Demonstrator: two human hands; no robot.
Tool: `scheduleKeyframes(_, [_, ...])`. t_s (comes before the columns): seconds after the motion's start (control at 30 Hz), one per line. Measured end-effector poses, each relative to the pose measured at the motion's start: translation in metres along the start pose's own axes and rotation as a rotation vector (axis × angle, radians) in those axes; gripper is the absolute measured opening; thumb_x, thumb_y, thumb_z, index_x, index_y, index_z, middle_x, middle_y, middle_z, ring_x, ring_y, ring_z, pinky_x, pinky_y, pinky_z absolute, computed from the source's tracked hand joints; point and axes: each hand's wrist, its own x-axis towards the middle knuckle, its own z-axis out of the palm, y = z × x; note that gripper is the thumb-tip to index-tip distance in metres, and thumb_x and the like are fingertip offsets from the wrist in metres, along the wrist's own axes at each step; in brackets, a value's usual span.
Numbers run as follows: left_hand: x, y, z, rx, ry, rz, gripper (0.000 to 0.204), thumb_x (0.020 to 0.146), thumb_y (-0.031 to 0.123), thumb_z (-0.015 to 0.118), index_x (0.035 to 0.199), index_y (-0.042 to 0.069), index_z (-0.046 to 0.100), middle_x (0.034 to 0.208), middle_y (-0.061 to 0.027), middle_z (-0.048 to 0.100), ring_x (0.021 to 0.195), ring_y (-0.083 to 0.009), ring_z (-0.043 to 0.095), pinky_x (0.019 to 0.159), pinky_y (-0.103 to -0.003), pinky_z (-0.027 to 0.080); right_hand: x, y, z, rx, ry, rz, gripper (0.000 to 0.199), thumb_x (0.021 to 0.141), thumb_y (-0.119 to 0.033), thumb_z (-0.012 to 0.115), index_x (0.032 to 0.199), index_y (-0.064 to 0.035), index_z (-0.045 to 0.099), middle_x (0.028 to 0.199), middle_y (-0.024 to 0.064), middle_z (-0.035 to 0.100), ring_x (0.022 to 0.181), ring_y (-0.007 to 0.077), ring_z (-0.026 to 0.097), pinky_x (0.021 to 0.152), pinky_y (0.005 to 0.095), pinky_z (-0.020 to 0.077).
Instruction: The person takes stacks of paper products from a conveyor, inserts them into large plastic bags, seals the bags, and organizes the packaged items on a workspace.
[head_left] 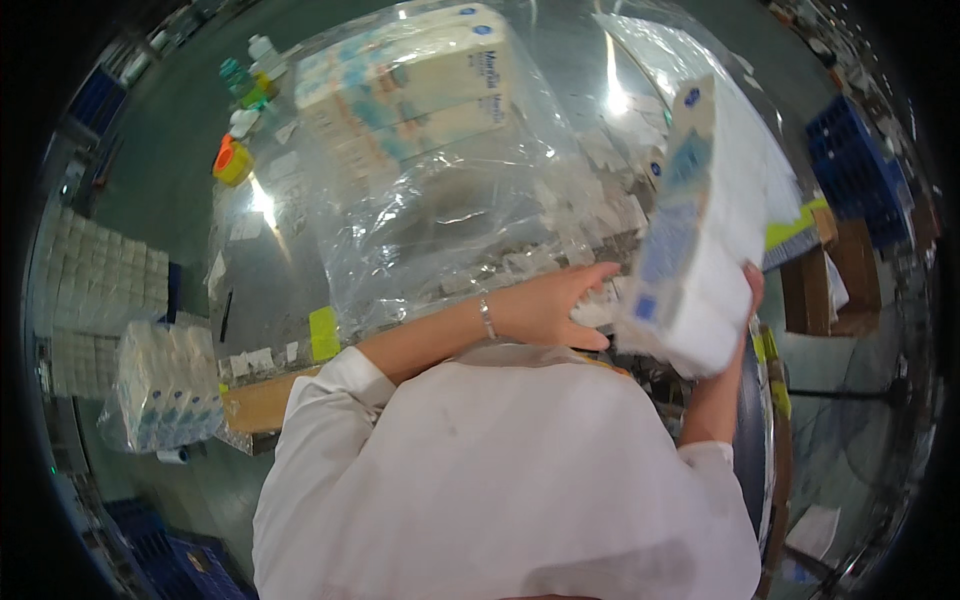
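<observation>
My right hand grips a long white tissue pack with blue print, tilted up at the right of the table. Most of that hand is hidden behind the pack; only some fingers show at its right side. Just left of the pack's lower end, my left hand reaches across in front of me, thumb and fingers spread, with nothing in it. A bracelet circles its wrist. Beyond it lies a large clear plastic bag, with several similar tissue packs lined up inside its far part.
An orange and yellow tape roll and small bottles stand at the table's left edge. Paper scraps litter the near edge. On the left sits a wrapped tissue bundle; on the right, a cardboard box and blue crates.
</observation>
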Motion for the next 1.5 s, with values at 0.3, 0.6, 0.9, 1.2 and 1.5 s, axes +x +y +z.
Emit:
scheduleKeyframes(0.3, [-0.084, -0.245, -0.062, 0.461, 0.235, -0.748, 0.107, 0.058, 0.064, 0.067, 0.134, 0.002, 0.024, 0.137, -0.0250, 0.025, 0.128, -0.0360, 0.024, 0.103, -0.047, 0.023, -0.026, 0.018, 0.023, -0.076, -0.189, 0.325, 0.071, 0.068, -0.034, 0.058, 0.125, 0.0031, 0.038, 0.113, 0.0211, 0.053, 0.093, 0.0305, 0.058, 0.082, 0.0407, 0.0472])
scheduleKeyframes(0.6, [-0.074, -0.293, -0.061, -0.396, 0.998, -0.261, 0.022, 0.083, 0.024, 0.050, 0.082, 0.002, 0.054, 0.077, -0.0103, 0.063, 0.066, -0.0214, 0.059, 0.056, -0.037, 0.047, 0.001, 0.073, 0.074, -0.385, -0.305, 0.804, 0.067, 0.069, -0.037, 0.056, 0.123, 0.0011, 0.042, 0.110, 0.0190, 0.055, 0.092, 0.0302, 0.058, 0.081, 0.0395, 0.0473])
scheduleKeyframes(0.9, [-0.099, -0.114, -0.112, 0.121, 0.991, -0.271, 0.027, 0.084, 0.029, 0.055, 0.079, 0.002, 0.060, 0.058, -0.0074, 0.053, 0.053, -0.0118, 0.048, 0.051, -0.028, 0.039, 0.006, 0.098, 0.105, -0.437, -0.309, 0.994, 0.062, 0.070, -0.037, 0.056, 0.119, -0.0002, 0.046, 0.107, 0.0178, 0.057, 0.089, 0.0298, 0.059, 0.080, 0.0378, 0.0479])
scheduleKeyframes(1.2, [-0.135, -0.055, -0.044, 0.157, 0.908, 0.029, 0.018, 0.085, 0.017, 0.056, 0.093, 0.003, 0.063, 0.068, -0.0098, 0.059, 0.055, -0.0136, 0.050, 0.053, -0.025, 0.041, 0.064, 0.125, 0.114, -0.287, -0.246, 0.608, 0.053, 0.073, -0.031, 0.057, 0.113, 0.0017, 0.048, 0.102, 0.0173, 0.058, 0.090, 0.0277, 0.059, 0.078, 0.0378, 0.0494])
scheduleKeyframes(1.5, [-0.125, -0.058, -0.023, -0.088, 0.954, 0.095, 0.016, 0.084, 0.012, 0.056, 0.093, 0.001, 0.062, 0.073, -0.0091, 0.061, 0.061, -0.0118, 0.051, 0.057, -0.024, 0.042, 0.153, 0.244, 0.186, -0.704, 0.012, 0.210, 0.064, 0.074, -0.028, 0.064, 0.122, -0.0013, 0.033, 0.097, 0.0131, 0.051, 0.085, 0.0212, 0.054, 0.069, 0.0390, 0.0487])
